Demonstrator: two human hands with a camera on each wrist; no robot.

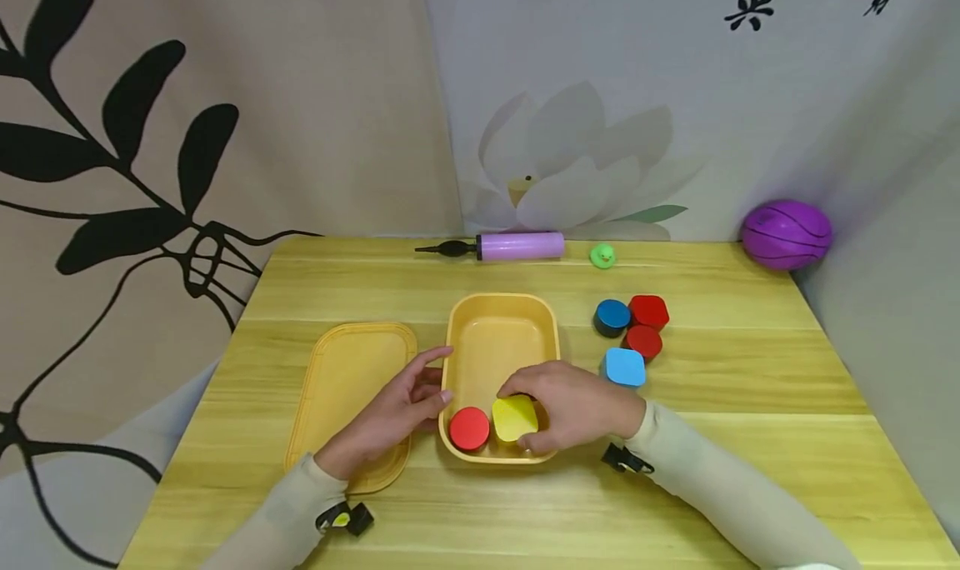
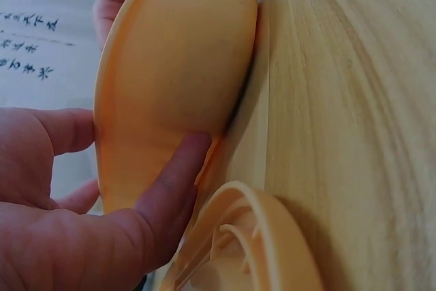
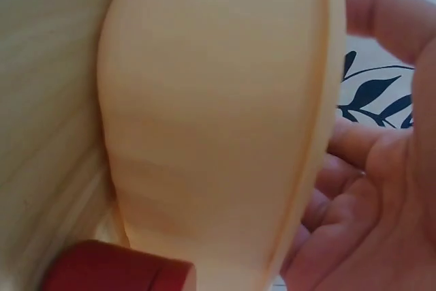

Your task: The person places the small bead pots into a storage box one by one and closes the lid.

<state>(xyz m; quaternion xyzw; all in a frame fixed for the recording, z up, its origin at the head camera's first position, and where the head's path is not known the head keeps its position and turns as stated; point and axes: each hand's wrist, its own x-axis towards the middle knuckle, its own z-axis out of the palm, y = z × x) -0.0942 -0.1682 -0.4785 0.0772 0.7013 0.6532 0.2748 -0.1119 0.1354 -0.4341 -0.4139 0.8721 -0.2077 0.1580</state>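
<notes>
A yellow-orange plastic box stands in the middle of the wooden table. My right hand reaches over its right wall and pinches a yellow rounded-square block between thumb and fingers, low inside the box. Beside that block, in the near left corner, lies a red round block. My left hand touches the box's left side from outside; in the left wrist view its fairly straight fingers lie against the outer wall and rim. The right wrist view hides the yellow block behind the box wall.
A matching lid lies left of the box, partly under my left arm. To the right are a dark blue block, two red blocks and a light blue block. Behind stand a purple pump, green toy and purple ball.
</notes>
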